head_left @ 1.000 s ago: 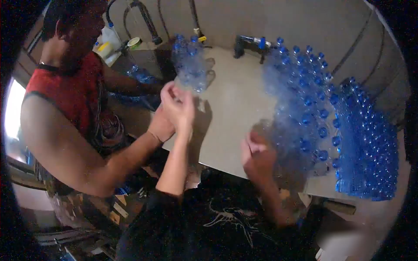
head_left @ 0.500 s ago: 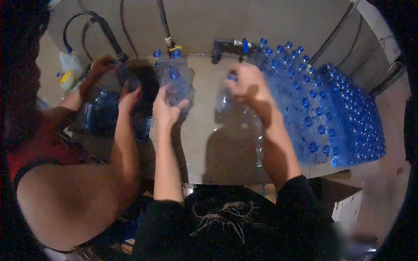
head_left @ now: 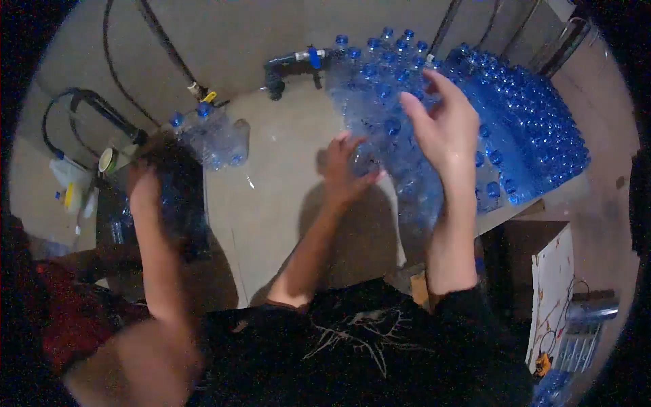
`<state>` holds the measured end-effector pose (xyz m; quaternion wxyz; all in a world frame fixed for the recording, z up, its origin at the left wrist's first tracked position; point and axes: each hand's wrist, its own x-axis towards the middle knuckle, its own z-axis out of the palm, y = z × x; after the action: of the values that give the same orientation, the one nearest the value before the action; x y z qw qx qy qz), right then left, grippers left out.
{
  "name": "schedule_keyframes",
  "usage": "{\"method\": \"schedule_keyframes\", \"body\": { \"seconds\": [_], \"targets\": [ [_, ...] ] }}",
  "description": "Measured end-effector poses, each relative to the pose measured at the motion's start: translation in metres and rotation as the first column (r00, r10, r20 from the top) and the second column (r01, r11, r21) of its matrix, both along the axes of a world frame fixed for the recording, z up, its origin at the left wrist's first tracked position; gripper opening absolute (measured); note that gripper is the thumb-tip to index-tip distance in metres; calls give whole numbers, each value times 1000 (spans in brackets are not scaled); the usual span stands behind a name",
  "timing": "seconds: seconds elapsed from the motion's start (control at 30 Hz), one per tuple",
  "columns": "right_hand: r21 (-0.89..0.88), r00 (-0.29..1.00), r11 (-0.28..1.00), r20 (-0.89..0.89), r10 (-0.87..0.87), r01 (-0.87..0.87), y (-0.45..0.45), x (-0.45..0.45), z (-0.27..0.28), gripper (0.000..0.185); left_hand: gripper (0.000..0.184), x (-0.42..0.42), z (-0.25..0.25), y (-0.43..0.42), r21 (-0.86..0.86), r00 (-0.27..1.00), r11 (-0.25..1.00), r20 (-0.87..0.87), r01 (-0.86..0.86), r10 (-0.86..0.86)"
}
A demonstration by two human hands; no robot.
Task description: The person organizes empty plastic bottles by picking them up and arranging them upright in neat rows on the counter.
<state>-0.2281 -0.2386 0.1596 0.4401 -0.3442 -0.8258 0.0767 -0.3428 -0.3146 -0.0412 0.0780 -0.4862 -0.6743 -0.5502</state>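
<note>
My left hand point(head_left: 346, 169) is at the near-left edge of a dense group of capped bottles point(head_left: 424, 173), its fingers and thumb curved around the lower part of a clear plastic bottle point(head_left: 367, 161). How firmly it grips is hard to see through the blur. Above the same group is my right hand point(head_left: 451, 125), with thumb and fingers apart and nothing between them. To the left, a few clear bottles point(head_left: 224, 139) with blue caps stand together on the pale work surface point(head_left: 261, 224).
A co-worker's blurred hand point(head_left: 144, 186) reaches over a dark basin point(head_left: 183, 220) at left. Pipes and a blue-handled valve point(head_left: 314, 57) run along the back wall. Packed blue-capped bottles point(head_left: 536, 125) stand at right. A white panel point(head_left: 548, 292) is below the surface's right edge.
My left hand has moved right with a bottle from the left cluster to the large group. My right hand has let go of its bottle and moved right. The view has turned.
</note>
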Motion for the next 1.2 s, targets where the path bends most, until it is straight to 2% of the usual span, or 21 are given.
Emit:
{"method": "schedule_keyframes", "body": {
  "seconds": [0.1,0.17,0.3,0.33,0.37,0.43,0.47,0.53,0.6,0.63,0.7,0.77,0.8,0.83,0.9,0.93,0.97,1.03,1.07,1.17,1.2],
  "targets": [
    [-166,963,985,-268,7,-53,-47,42,-2,32,75,14,2,20,82,976,994,201,68,-83],
    [-162,968,980,-242,72,-114,-72,56,-17,27,73,27,11,26,145,970,989,241,3,-38],
    [-109,926,931,-189,325,-349,-87,-1,-49,28,60,12,-7,-3,182,740,948,669,-261,75],
    [-238,902,873,-183,390,-426,-87,-33,-58,37,56,1,-6,-19,190,689,915,715,-356,120],
    [-363,875,797,-178,450,-483,-83,-72,-68,46,50,-12,17,-51,216,710,852,666,-477,229],
    [-142,687,672,-121,717,-727,-72,-152,-91,63,45,-40,67,-101,241,702,684,461,-688,543],
    [-134,667,656,-61,742,-742,-77,-179,-90,67,44,-63,87,-113,257,630,575,290,-777,721],
    [-152,606,600,9,795,-785,-90,-231,-92,73,58,-115,103,-124,286,479,399,315,-871,819],
    [-209,535,528,28,844,-823,-95,-271,-105,79,62,-153,113,-135,-25,362,380,254,-925,897],
    [-331,441,406,-34,897,-852,-98,-270,-97,70,63,-167,113,-139,-180,331,369,207,-912,921],
    [-282,525,505,5,851,-816,-100,-257,-99,59,72,-214,87,-159,-226,516,521,86,-823,853],
    [-607,572,446,-17,820,-657,-92,-214,-72,51,75,-241,72,-178,-283,690,654,-40,-701,723],
    [-633,611,476,5,792,-611,-92,-182,-57,55,75,-264,58,-180,-241,751,748,100,-618,652],
    [-536,652,526,-61,756,-660,-86,-166,-66,60,75,-266,55,-172,-183,783,819,242,-544,574],
    [-316,656,585,-208,726,-747,-88,-155,-89,70,73,-265,38,-162,-162,776,800,196,-577,600],
    [-229,628,589,-183,756,-775,-83,-159,-98,85,73,-261,42,-167,-147,765,781,157,-608,625],
    [-310,617,563,-108,779,-766,-86,-159,-104,87,73,-249,48,-166,-105,787,791,81,-603,611],
    [-447,575,533,50,816,-718,-89,-160,-107,91,74,-210,65,-155,-215,711,726,157,-653,685],
    [-579,469,414,61,881,-703,-89,-160,-106,91,74,-193,69,-148,-209,706,731,191,-649,682],
    [-375,532,602,282,798,-705,-112,-134,-122,90,77,-156,75,-136,-222,635,679,242,-700,734],
    [-303,517,604,323,793,-737,-118,-122,-128,88,77,-152,72,-131,-189,637,688,270,-700,722]
  ]
}}
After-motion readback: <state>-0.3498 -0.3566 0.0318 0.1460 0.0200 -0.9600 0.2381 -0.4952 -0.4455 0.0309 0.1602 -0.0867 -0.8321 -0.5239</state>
